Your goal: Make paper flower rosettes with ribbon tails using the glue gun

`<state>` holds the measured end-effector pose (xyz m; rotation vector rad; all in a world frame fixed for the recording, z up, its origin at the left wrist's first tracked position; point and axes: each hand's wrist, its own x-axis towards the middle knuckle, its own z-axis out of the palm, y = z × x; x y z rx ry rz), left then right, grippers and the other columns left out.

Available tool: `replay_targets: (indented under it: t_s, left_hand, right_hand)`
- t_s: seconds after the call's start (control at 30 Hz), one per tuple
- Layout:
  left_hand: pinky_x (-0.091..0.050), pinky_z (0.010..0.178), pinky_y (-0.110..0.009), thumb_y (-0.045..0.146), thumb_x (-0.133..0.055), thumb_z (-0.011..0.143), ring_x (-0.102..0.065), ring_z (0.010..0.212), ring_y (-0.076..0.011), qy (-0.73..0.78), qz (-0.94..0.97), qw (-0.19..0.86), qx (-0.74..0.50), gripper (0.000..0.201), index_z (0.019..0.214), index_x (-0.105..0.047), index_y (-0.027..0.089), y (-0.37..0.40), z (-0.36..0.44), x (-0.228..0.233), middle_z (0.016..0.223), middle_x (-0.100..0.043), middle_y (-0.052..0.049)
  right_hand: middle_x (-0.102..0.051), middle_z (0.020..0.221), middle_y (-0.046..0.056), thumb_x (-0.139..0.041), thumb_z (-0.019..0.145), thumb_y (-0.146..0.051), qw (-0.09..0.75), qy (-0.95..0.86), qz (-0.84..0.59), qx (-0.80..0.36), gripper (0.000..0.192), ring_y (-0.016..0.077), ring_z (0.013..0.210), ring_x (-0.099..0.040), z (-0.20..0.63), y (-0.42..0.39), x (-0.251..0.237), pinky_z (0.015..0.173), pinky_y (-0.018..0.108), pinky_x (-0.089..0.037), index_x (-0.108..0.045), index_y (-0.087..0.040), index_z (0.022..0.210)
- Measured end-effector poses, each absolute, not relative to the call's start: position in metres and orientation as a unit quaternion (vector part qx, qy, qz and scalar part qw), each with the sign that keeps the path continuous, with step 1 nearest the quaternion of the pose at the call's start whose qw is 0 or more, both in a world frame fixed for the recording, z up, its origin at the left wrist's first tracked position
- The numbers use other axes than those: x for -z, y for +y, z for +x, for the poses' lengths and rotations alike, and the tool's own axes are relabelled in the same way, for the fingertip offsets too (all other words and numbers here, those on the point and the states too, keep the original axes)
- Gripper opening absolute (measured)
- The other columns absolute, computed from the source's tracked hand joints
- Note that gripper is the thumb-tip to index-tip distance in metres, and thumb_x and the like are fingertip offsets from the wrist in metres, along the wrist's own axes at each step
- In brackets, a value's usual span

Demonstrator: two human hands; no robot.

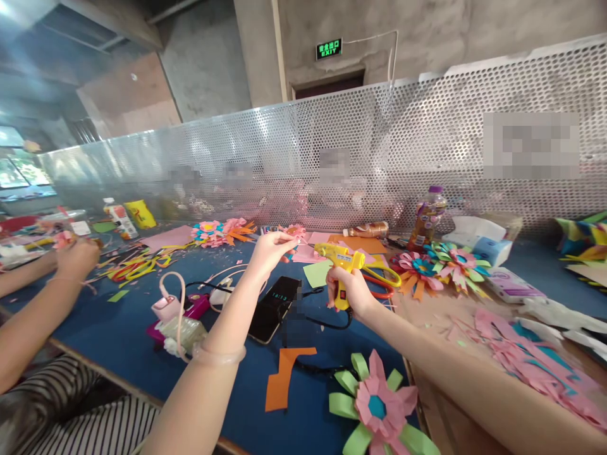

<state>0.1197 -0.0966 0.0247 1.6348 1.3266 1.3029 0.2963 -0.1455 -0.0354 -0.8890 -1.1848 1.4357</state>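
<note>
My right hand [349,291] is wrapped round the grip of a yellow hot glue gun [342,258], its nozzle pointing left. Just left of that nozzle, my left hand [275,248] has its fingers pinched together. Bits of pink and blue paper show at those fingertips, but what they grip is too small to make out. Below the hands lies a black phone [275,309] with a lit screen. Nearer to me are a cut piece of orange paper [285,380] and a paper flower [378,406] with pink and green petals and a blue centre.
A co-worker's hand [78,256] is at the left. Scissors [142,266] and a power strip with plugs [183,322] lie left of my left arm. To the right are paper flowers [459,264], a purple-capped bottle [428,215] and tissues [515,284]. A perforated metal panel [265,158] stands behind.
</note>
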Motion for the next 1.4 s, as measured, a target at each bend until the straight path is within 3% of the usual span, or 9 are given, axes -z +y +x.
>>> replay_targets:
  t_s: [0.87, 1.4]
  left_hand:
    - [-0.040, 0.040, -0.016, 0.025, -0.073, 0.067, -0.061, 0.061, -0.0126, 0.480, 0.613, 0.349, -0.521, 0.015, 0.076, -0.070, 0.014, -0.0906, 0.1148, -0.0194, 0.072, -0.066, -0.007]
    - [-0.041, 0.041, -0.017, 0.028, -0.074, 0.065, -0.061, 0.062, -0.0124, 0.474, 0.601, 0.365, -0.529, 0.019, 0.077, -0.070, 0.014, -0.0909, 0.1136, -0.0210, 0.075, -0.067, -0.008]
  right_hand:
    - [-0.043, 0.031, -0.003, -0.048, 0.062, -0.026, 0.523, -0.486, -0.358, -0.602, 0.018, 0.0155, 0.028, -0.048, 0.2970, -0.1424, 0.0412, 0.026, 0.022, -0.032, -0.041, -0.020, 0.047]
    - [-0.047, 0.034, -0.002, -0.050, 0.064, -0.027, 0.526, -0.476, -0.356, -0.609, 0.011, 0.0155, 0.029, -0.047, 0.2967, -0.1416, 0.0416, 0.026, 0.022, -0.034, -0.049, -0.018, 0.057]
